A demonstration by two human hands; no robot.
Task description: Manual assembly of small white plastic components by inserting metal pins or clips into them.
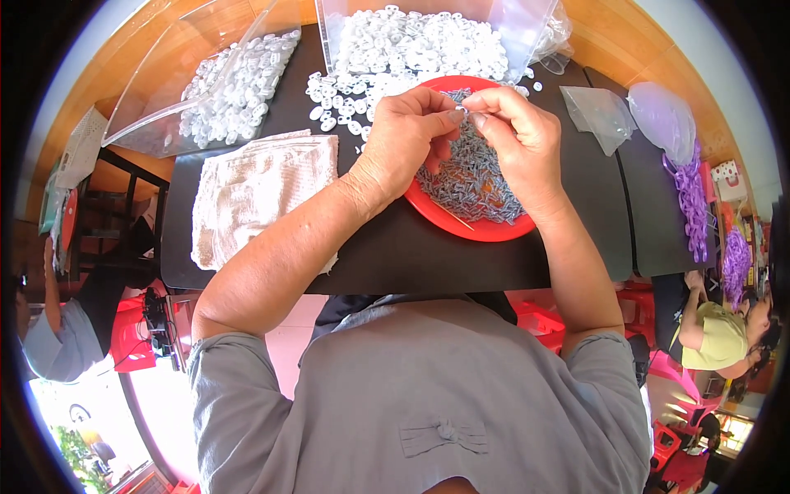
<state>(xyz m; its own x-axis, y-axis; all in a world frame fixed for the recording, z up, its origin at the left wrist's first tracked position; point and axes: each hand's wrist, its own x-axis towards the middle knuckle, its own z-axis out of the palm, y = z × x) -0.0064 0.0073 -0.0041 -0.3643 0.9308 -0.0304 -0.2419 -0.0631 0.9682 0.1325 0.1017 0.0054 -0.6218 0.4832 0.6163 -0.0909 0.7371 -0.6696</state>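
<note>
- Red dish [485, 235]: full of small grey screw-like parts [473, 185].
- Rear clear bin [531, 37]: heaped with white oval pieces [420, 41]; some loose ones [333, 105] spill in front.
- Left clear bin [152, 86]: same white ovals inside.
- Dark table [411, 270]: folded beige cloth [263, 185] left, clear plastic bag [599, 115] right, purple chains [690, 202] hanging farther right.
- Room: one co-worker each side.
- Left hand [409, 132], right hand [527, 136]: raised over dish, forearms angled inward, fingertips pinched nearly together around small whitish piece [462, 110]; details unclear.
</note>
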